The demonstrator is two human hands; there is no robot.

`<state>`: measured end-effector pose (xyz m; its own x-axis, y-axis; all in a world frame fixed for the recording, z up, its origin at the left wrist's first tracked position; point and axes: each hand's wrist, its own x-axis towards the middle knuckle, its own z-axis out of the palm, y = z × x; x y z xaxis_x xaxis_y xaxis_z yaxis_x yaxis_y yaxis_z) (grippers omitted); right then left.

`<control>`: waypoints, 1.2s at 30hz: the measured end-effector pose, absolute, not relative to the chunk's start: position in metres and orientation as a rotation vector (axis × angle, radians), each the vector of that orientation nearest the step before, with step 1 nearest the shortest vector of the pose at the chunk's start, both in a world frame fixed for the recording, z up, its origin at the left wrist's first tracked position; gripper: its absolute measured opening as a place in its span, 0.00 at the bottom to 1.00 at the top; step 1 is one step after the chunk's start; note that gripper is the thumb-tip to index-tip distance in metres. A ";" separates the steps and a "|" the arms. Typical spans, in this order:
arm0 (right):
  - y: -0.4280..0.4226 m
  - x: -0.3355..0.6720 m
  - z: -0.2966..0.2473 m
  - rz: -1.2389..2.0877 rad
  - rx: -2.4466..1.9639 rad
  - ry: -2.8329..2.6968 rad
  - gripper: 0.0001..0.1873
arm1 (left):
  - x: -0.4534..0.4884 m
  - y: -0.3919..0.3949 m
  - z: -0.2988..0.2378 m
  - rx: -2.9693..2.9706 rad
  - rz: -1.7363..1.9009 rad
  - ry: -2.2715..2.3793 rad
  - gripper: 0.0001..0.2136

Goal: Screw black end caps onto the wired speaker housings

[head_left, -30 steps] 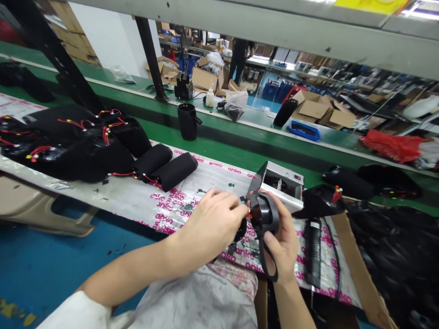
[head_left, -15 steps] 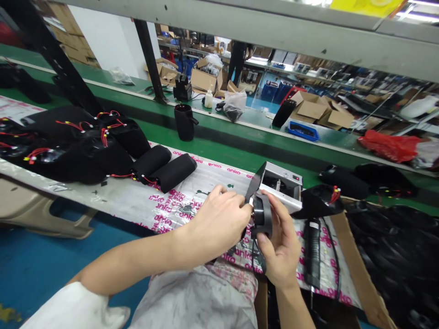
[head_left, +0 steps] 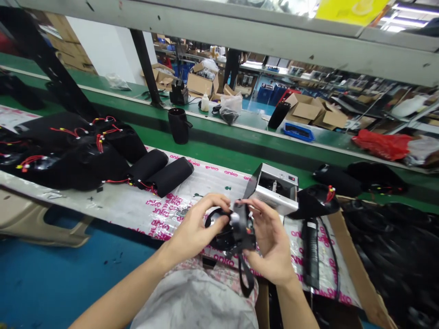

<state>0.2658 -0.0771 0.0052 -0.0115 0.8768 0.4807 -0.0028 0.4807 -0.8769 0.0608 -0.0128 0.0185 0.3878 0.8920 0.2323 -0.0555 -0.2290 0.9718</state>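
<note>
In front of my body, my right hand (head_left: pixel 274 244) holds a black plastic part with a strap (head_left: pixel 244 228), thumb below and fingers on top. The strap hangs from it in a loop, and motion blurs its inner side. My left hand (head_left: pixel 199 226) is curled, thumb and fingers closed around the edge of a black round part (head_left: pixel 219 240). Whether the two black parts are joined cannot be made out. Just beyond my hands stands a silver metal box (head_left: pixel 279 198) with an open top and a red switch. A black electric screwdriver (head_left: pixel 311 253) lies right of my right hand.
Black fabric-covered cylinders (head_left: pixel 173 176) and a pile of black sleeves with red wires (head_left: pixel 68 155) lie to the left. A black cylinder with a strap (head_left: pixel 179 125) stands on the green belt (head_left: pixel 212 151). At right, a cardboard box (head_left: pixel 360 269) holds black parts.
The round black part has been turned between my hands, and its strap now hangs down. My left hand has drawn back left, lower from above the part. My view has shifted slightly.
</note>
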 end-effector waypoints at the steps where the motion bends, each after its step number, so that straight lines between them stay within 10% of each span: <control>1: -0.075 0.267 0.007 0.849 -0.849 -1.518 0.49 | 0.060 -0.015 0.010 1.377 1.134 0.748 0.03; 10: -0.047 0.291 0.010 1.256 -0.871 -1.825 0.61 | 0.065 -0.041 -0.030 1.379 1.115 0.786 0.23; 17: -0.077 0.252 -0.035 1.275 -0.847 -1.074 0.39 | 0.082 -0.027 -0.029 1.415 1.165 0.708 0.24; 36: -0.101 0.202 -0.042 0.918 -1.062 -0.683 0.24 | 0.079 -0.056 -0.017 1.539 1.183 0.972 0.20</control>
<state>0.2024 -0.1013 -0.0421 0.4684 0.8825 0.0415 -0.2931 0.1995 -0.9350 0.0787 -0.0556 -0.0173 0.2223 0.9462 0.2350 0.0469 -0.2511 0.9668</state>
